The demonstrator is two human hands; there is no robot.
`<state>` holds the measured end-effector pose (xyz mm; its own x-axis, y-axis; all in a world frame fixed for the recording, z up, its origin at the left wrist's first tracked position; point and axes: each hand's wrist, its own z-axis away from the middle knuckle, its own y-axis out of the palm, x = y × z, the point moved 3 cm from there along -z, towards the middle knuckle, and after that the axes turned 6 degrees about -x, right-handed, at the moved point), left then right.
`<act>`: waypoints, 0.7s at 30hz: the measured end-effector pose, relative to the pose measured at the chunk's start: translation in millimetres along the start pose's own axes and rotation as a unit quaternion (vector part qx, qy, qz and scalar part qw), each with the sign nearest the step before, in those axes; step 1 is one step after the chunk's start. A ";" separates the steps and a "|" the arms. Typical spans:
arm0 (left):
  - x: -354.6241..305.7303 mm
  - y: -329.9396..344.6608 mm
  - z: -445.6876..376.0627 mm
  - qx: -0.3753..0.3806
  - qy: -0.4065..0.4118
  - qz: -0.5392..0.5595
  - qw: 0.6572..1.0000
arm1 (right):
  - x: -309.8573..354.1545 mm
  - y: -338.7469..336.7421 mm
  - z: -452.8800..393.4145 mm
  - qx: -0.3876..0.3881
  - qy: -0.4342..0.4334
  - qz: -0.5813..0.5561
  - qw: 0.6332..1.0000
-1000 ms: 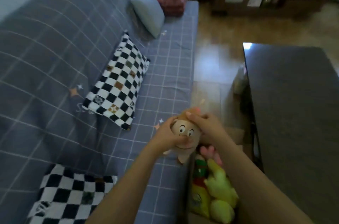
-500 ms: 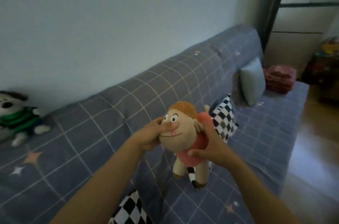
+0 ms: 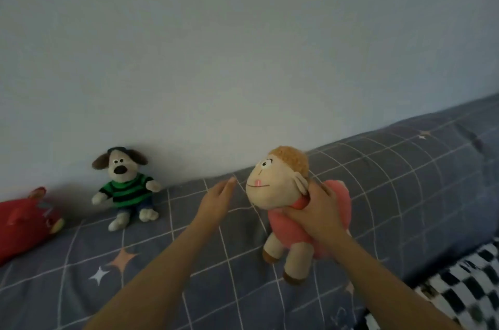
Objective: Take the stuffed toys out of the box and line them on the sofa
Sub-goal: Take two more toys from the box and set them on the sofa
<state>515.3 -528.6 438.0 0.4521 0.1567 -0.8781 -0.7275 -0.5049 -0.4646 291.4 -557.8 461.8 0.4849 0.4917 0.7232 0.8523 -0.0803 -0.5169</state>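
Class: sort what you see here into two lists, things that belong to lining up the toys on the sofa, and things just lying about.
Job: sheep toy, held by right hand; left hand, open; dog toy; red toy; sofa.

Lying about: checked cushion.

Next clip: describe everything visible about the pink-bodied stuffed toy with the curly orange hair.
The pink stuffed toy looks like soft plush: a large beige head with tufted orange hair, cartoon eyes, a small pink tongue and a floppy ear, a pink body, and beige legs ending in brown feet. It is tilted, its face turned up and left, against the top of the sofa backrest. The right hand grips its body at the neck; the left hand is open beside it, not touching.
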 end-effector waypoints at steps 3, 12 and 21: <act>49.4 -19.7 -36.4 -0.023 0.046 -0.238 0.970 | -4.7 29.5 -35.9 -0.031 -0.003 0.008 0.999; 107.0 -7.9 -66.3 -0.039 0.070 -0.458 0.885 | 28.6 78.9 -135.2 -0.055 -0.064 0.051 0.995; 111.5 -7.1 -69.5 -0.039 0.073 -0.459 0.885 | -2.5 156.0 -180.0 -0.012 -0.086 0.035 0.996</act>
<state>606.8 -566.6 351.3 0.9001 0.4221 -0.1079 0.0159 -0.2794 -0.9601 458.5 -727.7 461.8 0.5046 0.6251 0.5955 0.8228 -0.1394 -0.5509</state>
